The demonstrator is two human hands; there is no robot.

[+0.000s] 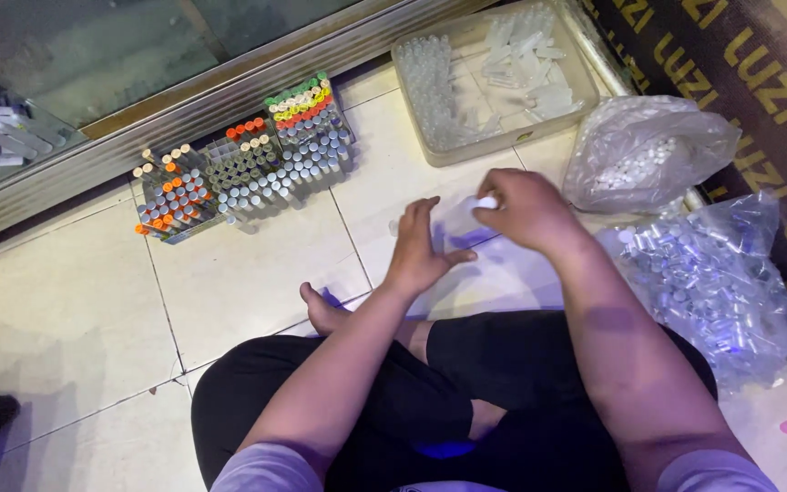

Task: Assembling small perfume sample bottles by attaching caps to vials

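1. The person sits cross-legged on a pale tiled floor [248,273], with both arms stretched forward.
2. The right hand [526,210] is curled shut around a small white cap or tube [485,202], which shows between the thumb and forefinger; the piece sits just above the floor, in front of the knees.
3. The left hand [421,248] is open, fingers spread and pointing forward, and holds nothing; it hovers low over the tiles, just beside the right hand.
4. A clear plastic tray [489,77] of see-through tubes lies ahead of the hands, against the metal door frame.
5. To the left of the tray stands a rack of tubes [248,164] with grey, orange, red, yellow and green caps.
6. On the right, a bag of white caps [644,150] sits near the tray.
7. Below it lies a bag of small tubes [712,273], close to the right forearm.
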